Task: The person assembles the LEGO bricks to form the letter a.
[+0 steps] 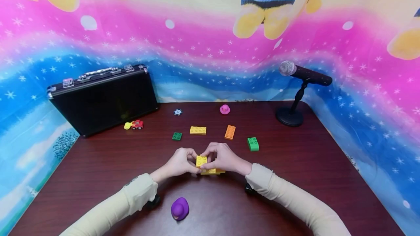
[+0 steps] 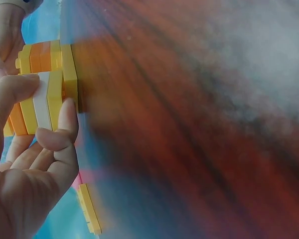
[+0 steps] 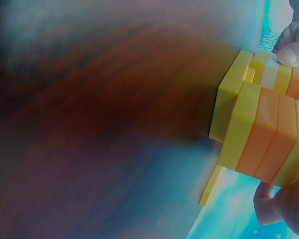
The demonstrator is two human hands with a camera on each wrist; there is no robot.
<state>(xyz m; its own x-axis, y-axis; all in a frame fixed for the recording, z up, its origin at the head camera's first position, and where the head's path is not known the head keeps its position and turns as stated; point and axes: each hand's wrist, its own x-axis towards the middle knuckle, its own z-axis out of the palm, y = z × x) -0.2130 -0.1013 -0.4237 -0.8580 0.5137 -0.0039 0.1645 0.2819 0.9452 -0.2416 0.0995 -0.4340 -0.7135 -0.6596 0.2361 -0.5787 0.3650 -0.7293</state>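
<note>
Two side-by-side stacks of toy building bricks [image 2: 41,97] stand on a yellow base brick [image 3: 228,99]. One stack has yellow, white and orange layers; the other [image 3: 264,134] is yellow with orange layers. My left hand [image 1: 180,161] grips the stack with the white layer, thumb on the near side and fingers on the far side. From the right, my right hand [image 1: 224,157] holds the bricks near the top, thumb and fingers beside a yellow top brick [image 1: 201,160]. Its palm hides much of the right stack in the head view.
Beyond the hands lie a dark green brick [image 1: 177,136], a yellow brick [image 1: 198,130], an orange brick [image 1: 230,132] and a green brick [image 1: 253,144]. A purple rubber duck [image 1: 179,208] sits in front. A black case [image 1: 105,101] and a microphone [image 1: 311,75] stand behind.
</note>
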